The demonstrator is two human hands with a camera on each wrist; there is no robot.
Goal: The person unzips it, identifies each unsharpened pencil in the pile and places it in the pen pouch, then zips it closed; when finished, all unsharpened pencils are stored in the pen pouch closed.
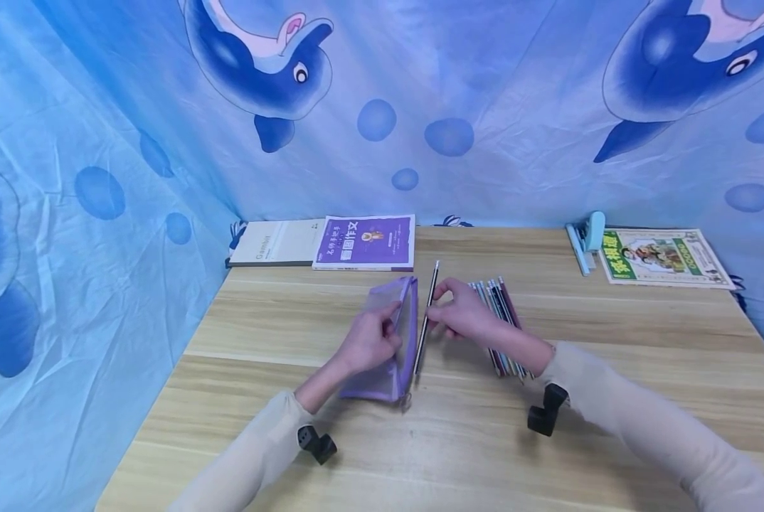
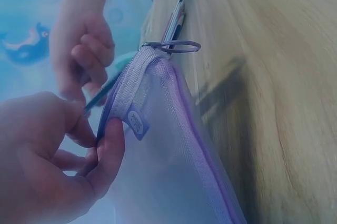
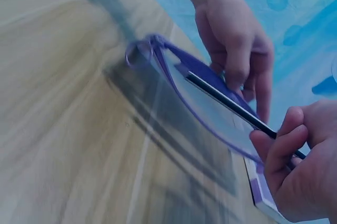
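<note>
A see-through pencil pouch (image 1: 375, 382) with purple edging stands tilted on the table, its mouth facing right. My left hand (image 1: 369, 341) pinches the pouch's edge between thumb and fingers, near a small white label (image 2: 136, 122). Between thumb and fingertips, my right hand (image 1: 462, 311) holds a dark striped pencil (image 3: 226, 101). In the right wrist view the pencil's lower end overlaps the parted mouth of the pouch. A metal-looking ring (image 2: 181, 47) hangs at the pouch's near corner. Right of the pouch, partly behind my right forearm, lies a bunch of pencils (image 1: 500, 302).
At the back left lie a pale book (image 1: 276, 242) and a purple book (image 1: 391, 245), side by side. A green-and-yellow booklet (image 1: 666, 256) sits at the back right, with a light blue stapler-like item (image 1: 593, 231) beside it. Blue dolphin-print cloth (image 1: 484, 178) hangs behind the wooden table (image 1: 484, 455).
</note>
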